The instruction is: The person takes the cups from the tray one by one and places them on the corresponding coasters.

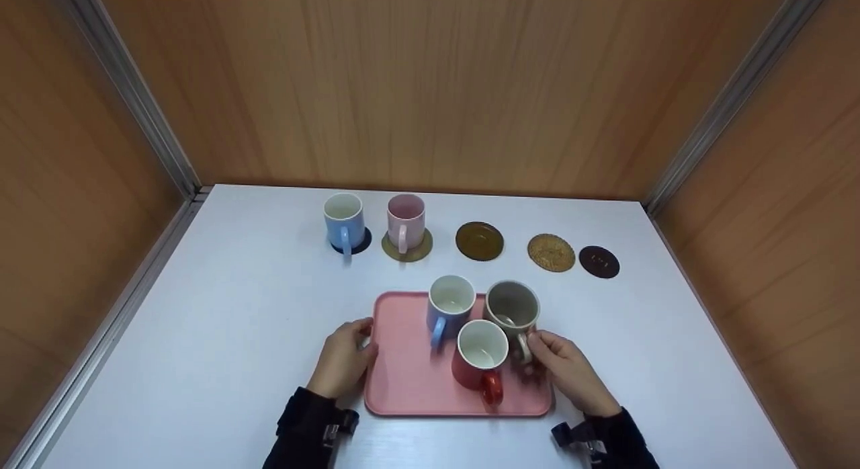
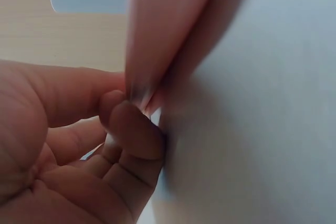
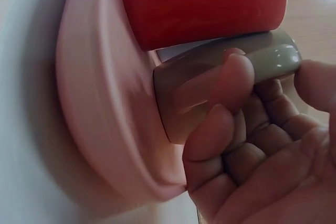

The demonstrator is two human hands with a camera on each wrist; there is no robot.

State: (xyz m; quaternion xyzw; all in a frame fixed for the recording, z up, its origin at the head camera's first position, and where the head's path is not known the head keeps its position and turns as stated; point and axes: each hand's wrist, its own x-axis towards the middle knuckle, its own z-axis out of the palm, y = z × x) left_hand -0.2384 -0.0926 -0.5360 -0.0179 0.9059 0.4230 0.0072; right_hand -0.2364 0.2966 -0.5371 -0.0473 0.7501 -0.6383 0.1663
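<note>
A pink tray [image 1: 403, 381] lies on the white table, with my left hand [image 1: 344, 358] pinching its left rim; the left wrist view shows the fingers curled beneath the tray's edge [image 2: 163, 19]. Three mugs stand at the tray's right side: a blue mug [image 1: 449, 314], a red mug [image 1: 470, 369] and a grey-green mug [image 1: 504, 322]. At the grey-green mug's handle is my right hand [image 1: 571, 371], holding it between thumb and fingers. In the right wrist view the fingers lie against the grey-green mug [image 3: 184, 95], beside the red mug [image 3: 205, 9]. Where the handle meets the fingers is partly hidden.
Behind the tray runs a row of coasters. A light-blue mug [image 1: 345, 228] and a pink mug [image 1: 406, 227] stand on the two left ones. To their right lie a brown coaster [image 1: 480, 241], a tan coaster [image 1: 551, 252] and a dark coaster [image 1: 599, 262]. Wooden walls enclose the table.
</note>
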